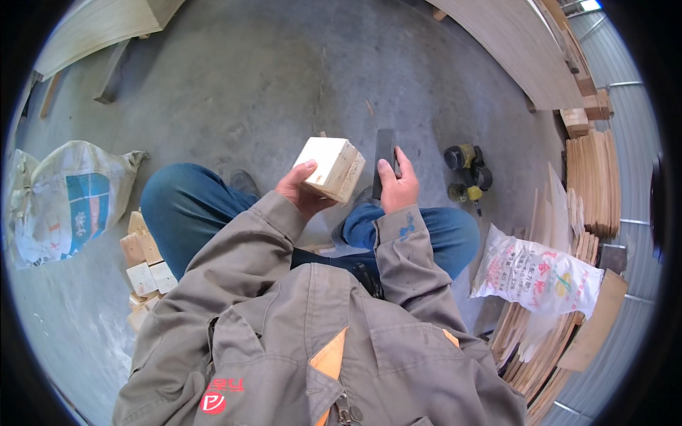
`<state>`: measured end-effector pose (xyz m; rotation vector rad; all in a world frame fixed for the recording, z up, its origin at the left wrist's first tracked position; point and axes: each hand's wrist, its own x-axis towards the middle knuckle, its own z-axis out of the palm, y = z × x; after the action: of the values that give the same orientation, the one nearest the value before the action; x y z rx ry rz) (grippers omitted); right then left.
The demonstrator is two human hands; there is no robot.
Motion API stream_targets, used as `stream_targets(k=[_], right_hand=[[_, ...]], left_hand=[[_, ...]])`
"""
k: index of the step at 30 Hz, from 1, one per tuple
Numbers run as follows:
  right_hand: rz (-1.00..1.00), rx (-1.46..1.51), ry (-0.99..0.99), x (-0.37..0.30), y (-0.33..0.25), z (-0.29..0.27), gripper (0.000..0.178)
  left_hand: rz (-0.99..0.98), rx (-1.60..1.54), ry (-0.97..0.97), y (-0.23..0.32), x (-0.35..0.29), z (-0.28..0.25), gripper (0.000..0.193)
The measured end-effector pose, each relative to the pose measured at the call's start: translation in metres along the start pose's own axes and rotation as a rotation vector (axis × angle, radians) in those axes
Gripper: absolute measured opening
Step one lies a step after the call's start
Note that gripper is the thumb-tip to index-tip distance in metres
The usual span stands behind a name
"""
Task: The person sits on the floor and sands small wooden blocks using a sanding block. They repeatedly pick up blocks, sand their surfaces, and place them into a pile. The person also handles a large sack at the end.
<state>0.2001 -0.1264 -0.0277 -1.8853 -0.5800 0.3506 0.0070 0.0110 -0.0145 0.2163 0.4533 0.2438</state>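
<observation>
My left hand grips a pale wooden block from its left side, thumb on the light top face. Layered edges show on the block's right side, and its underside is hidden. In my right hand is a dark, flat rectangular bar, held upright by its right edge between thumb and fingers. A small gap separates the bar from the block. Both hands are above the floor, in front of my bent knees.
A yellow-and-black nail gun lies on the concrete floor at right. Wooden blocks and a white sack are at left. Another sack rests on wood strips at right. Large pale panels stand at both far corners.
</observation>
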Motion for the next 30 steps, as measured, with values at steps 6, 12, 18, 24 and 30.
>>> stream_targets(k=[6, 12, 18, 24, 30], right_hand=[[0.05, 0.268, -0.057, -0.023, 0.003, 0.002, 0.062], [0.076, 0.4, -0.195, -0.033, -0.029, 0.006, 0.063], [0.068, 0.305, -0.307, -0.044, -0.028, 0.006, 0.058], [0.023, 0.211, -0.359, -0.053, -0.018, 0.018, 0.056], [0.239, 0.333, -0.367, -0.052, -0.026, 0.016, 0.056]], left_hand=[[0.061, 0.073, 0.132, -0.004, 0.009, -0.017, 0.081], [0.124, 0.103, 0.11, -0.004, 0.016, -0.031, 0.077], [0.189, -0.028, 0.113, -0.003, 0.024, -0.036, 0.073], [0.094, -0.231, 0.288, 0.006, 0.02, -0.031, 0.065], [0.067, 0.032, 0.367, 0.003, 0.017, -0.024, 0.065]])
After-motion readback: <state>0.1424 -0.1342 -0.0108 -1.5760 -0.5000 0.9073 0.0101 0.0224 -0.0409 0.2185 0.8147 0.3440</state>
